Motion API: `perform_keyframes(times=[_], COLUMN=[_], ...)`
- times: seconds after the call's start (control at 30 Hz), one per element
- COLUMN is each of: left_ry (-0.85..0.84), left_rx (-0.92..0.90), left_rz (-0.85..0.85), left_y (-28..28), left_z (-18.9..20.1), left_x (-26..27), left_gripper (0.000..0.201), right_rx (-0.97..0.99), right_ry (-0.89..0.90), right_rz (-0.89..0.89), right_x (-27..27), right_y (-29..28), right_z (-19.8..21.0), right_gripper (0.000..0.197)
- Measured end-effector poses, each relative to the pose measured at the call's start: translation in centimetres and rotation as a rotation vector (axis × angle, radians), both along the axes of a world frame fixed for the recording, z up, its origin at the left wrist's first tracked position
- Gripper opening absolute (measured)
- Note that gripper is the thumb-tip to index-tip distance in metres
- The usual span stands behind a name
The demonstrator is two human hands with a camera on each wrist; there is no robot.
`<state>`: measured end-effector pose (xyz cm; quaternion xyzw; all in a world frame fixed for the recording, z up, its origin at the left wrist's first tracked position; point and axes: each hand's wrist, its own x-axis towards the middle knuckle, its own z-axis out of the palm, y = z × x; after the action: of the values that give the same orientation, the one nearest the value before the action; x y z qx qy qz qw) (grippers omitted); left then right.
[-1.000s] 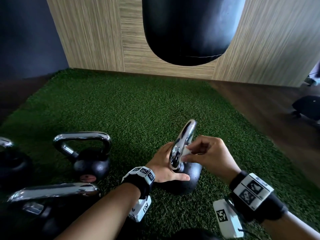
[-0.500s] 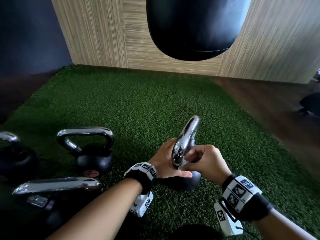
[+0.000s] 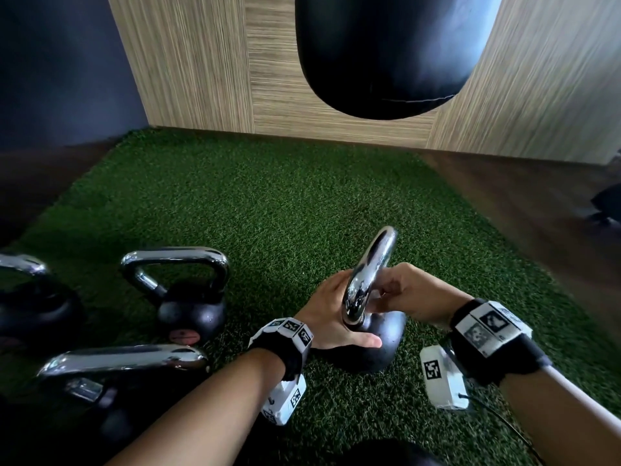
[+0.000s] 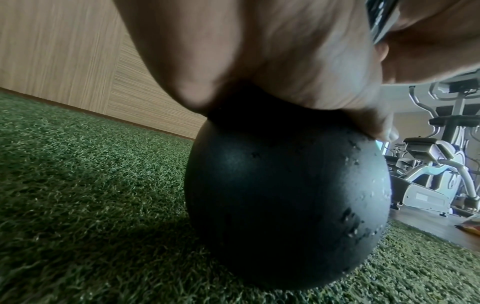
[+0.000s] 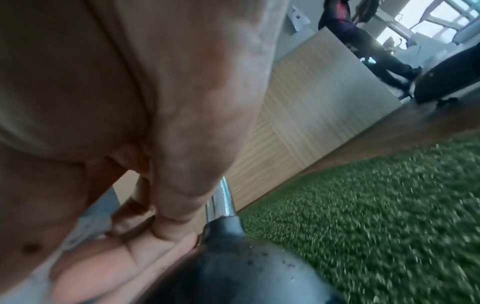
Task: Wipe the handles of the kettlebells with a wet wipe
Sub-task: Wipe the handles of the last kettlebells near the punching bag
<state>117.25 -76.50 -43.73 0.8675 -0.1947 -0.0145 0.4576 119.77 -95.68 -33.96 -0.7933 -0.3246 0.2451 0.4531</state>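
Note:
A black kettlebell (image 3: 386,348) stands on the green turf, its chrome handle (image 3: 371,270) edge-on to me. My left hand (image 3: 327,314) rests flat on the ball beside the handle's base, thumb lying straight along the body (image 4: 285,195). My right hand (image 3: 415,294) is curled against the handle's lower part from the right, its fingertips pinching a wet wipe to the chrome. Those fingers hide most of the wipe in the head view. A pale strip of wet wipe (image 5: 88,222) shows under the hand in the right wrist view, next to the handle stem (image 5: 221,203).
Three more chrome-handled kettlebells stand at the left: one (image 3: 188,297) mid-left, one (image 3: 30,307) at the edge, one (image 3: 124,361) nearest me. A black punching bag (image 3: 386,55) hangs ahead before the wood wall. Dark floor and gym machines (image 4: 441,164) lie to the right.
My right hand has shifted slightly along the lower handle, and the white wipe that showed a second ago is now covered by the fingers. The left hand stays on the ball.

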Motion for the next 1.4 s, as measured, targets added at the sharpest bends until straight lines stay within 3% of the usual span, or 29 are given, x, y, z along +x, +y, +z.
perform_keyframes(times=[0.2, 0.37, 0.47, 0.57, 0.77, 0.9, 1.03, 1.2, 1.4], left_ry=[-0.062, -0.09, -0.161, -0.174, -0.122, -0.118, -0.102, -0.044, -0.017], left_rx=[0.056, 0.038, 0.084, 0.098, 0.113, 0.026, -0.021, -0.056, -0.046], left_rz=[0.038, 0.04, 0.006, 0.013, 0.042, 0.045, 0.045, 0.077, 0.114], left_y=[0.1, 0.0, -0.1, -0.1, -0.1, -0.2, -0.2, -0.1, 0.0], left_z=[-0.4, -0.2, 0.1, 0.2, 0.1, 0.6, 0.9, 0.4, -0.2], left_x=[0.3, 0.1, 0.2, 0.1, -0.2, -0.5, -0.6, -0.8, -0.6], left_gripper=[0.113, 0.103, 0.11, 0.103, 0.108, 0.114, 0.113, 0.111, 0.118], right_rx=[-0.079, 0.184, 0.52, 0.731, 0.78, 0.885, 0.842, 0.47, 0.287], right_ry=[0.02, 0.207, 0.508, 0.637, 0.654, 0.506, 0.307, -0.272, -0.596], right_rz=[0.054, 0.057, 0.055, -0.036, -0.112, -0.307, -0.409, -0.91, -0.938], right_x=[0.8, 1.0, 0.7, 0.4, 0.4, 0.6, 0.4, 1.4, 1.3], right_y=[0.7, 0.2, 0.2, 0.6, 0.6, 1.2, 1.3, 1.9, 2.0], right_z=[-0.3, -1.1, -2.1, -3.0, -3.3, -3.4, -3.2, -2.6, -2.6], right_gripper=[0.016, 0.018, 0.037, 0.048, 0.055, 0.022, 0.035, 0.032, 0.024])
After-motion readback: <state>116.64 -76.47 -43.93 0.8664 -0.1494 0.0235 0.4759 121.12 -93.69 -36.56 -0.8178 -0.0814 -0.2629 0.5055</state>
